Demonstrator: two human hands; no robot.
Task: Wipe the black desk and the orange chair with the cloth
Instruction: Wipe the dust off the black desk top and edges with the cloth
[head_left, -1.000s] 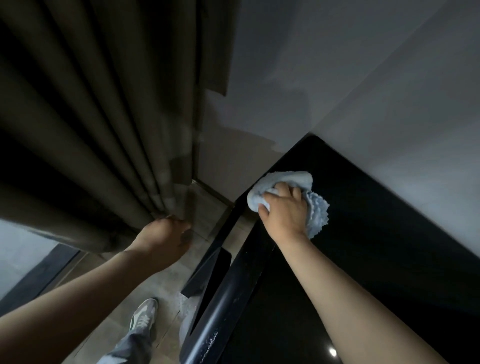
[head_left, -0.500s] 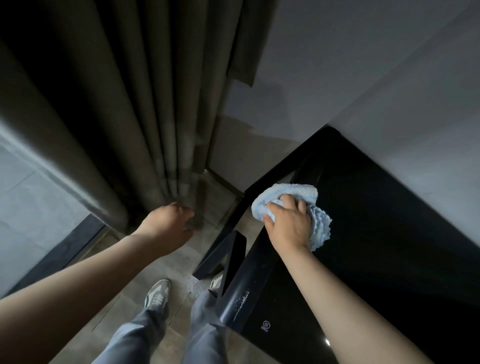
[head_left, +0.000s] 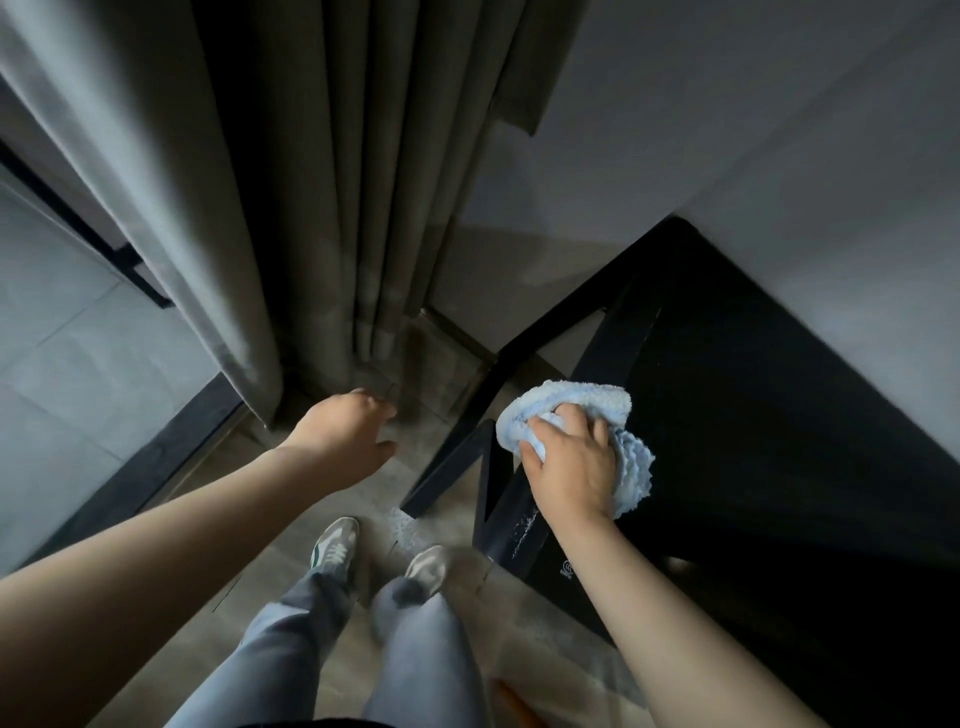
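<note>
Pale-blue cloth (head_left: 576, 410), gripped by the right hand (head_left: 571, 467), has slid nearer along the black desk (head_left: 779, 441) edge — wiping continues; left hand (head_left: 345, 431) loosely curled, empty.

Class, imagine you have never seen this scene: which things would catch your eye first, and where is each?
The pale blue cloth stands out most, bunched under the right hand at the left edge of the black desk. Next come the tall grey curtains hanging at upper left, with the left hand held loosely below them, above the floor.
</note>
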